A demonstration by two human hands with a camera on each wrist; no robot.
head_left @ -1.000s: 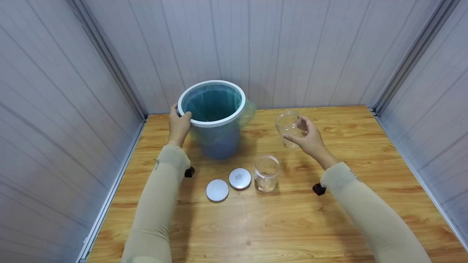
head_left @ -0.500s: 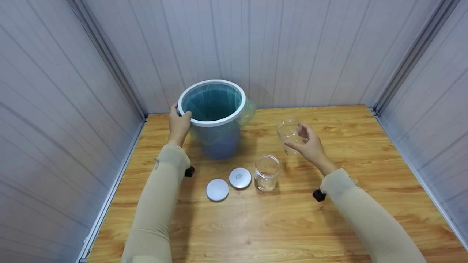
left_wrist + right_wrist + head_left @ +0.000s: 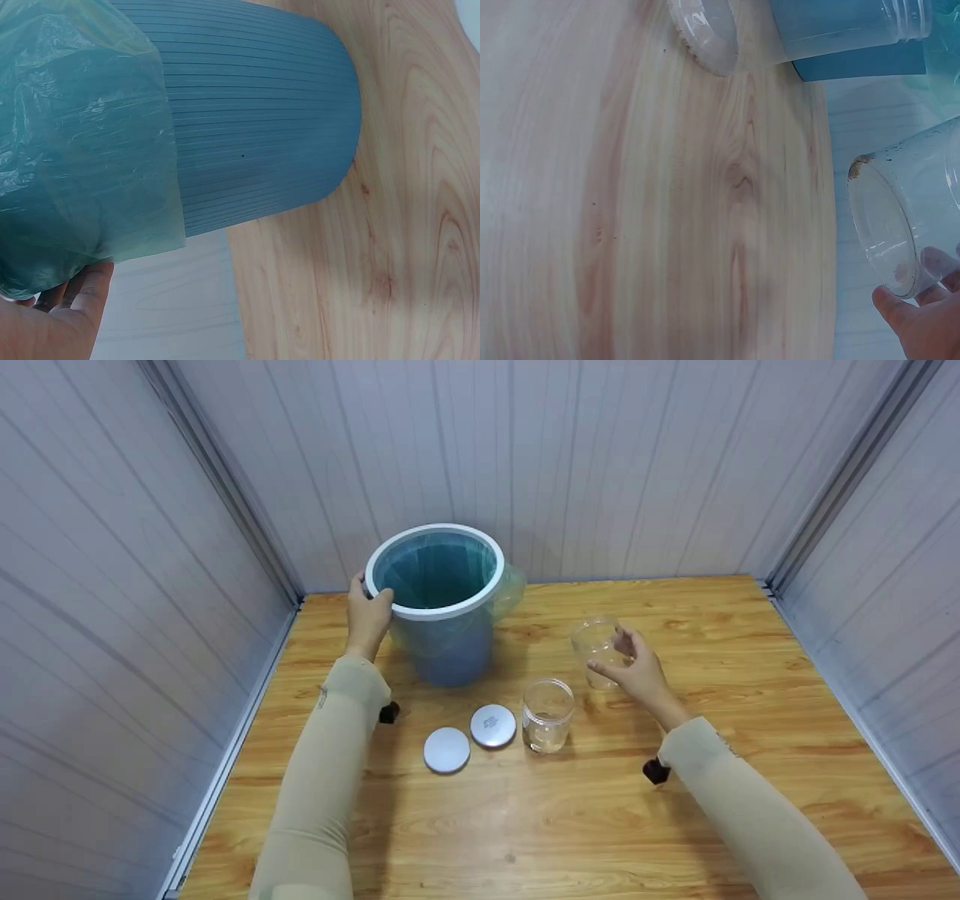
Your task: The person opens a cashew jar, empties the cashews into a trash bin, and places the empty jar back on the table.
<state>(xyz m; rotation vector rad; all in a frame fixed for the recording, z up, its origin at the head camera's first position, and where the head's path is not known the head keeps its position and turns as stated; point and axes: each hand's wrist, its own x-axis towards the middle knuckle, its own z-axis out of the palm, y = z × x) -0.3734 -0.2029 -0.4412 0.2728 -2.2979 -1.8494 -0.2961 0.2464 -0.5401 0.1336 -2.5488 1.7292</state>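
Jar lowered, lid logo unreadable

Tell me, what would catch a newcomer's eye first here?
Probably the blue bin with its white rim and green liner, standing at the back of the wooden table, the left hand gripping its rim. Next, the clear jar held in the right hand, just behind a second open jar and two round lids.
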